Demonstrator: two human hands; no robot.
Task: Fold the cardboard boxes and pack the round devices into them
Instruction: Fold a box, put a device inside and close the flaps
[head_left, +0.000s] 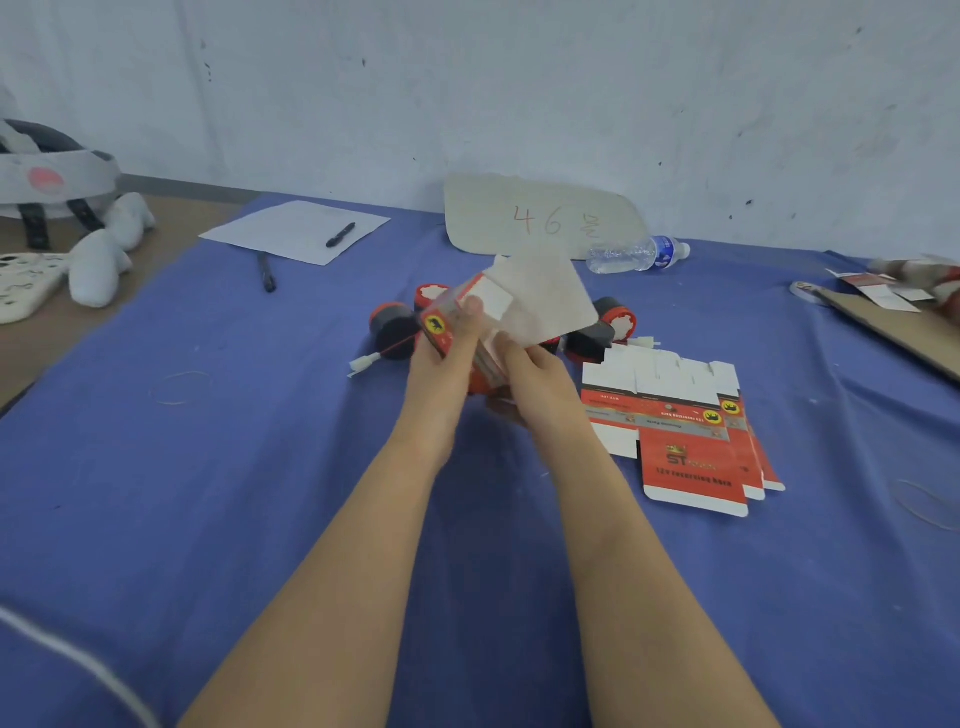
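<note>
Raised just left of the flat box stack (685, 431): half-folded box (460, 332), pinched in the left grip (441, 364) and clasped from below by the right grip (530, 371). Beyond the stack's far left corner, on the tabletop (234, 467): round devices (395, 327). Likely trouble: open white flap (545, 301) creasing crooked or tearing if forced; walls collapsing under uneven squeezing.

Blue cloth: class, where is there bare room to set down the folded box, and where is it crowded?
Bare cloth lies left of the left hand, from the pen to the near edge, with a rubber band. Another patch lies right of the flat box stack, before the brown board. Crowded: beyond the held box, round devices cluster beside the stack.
</note>
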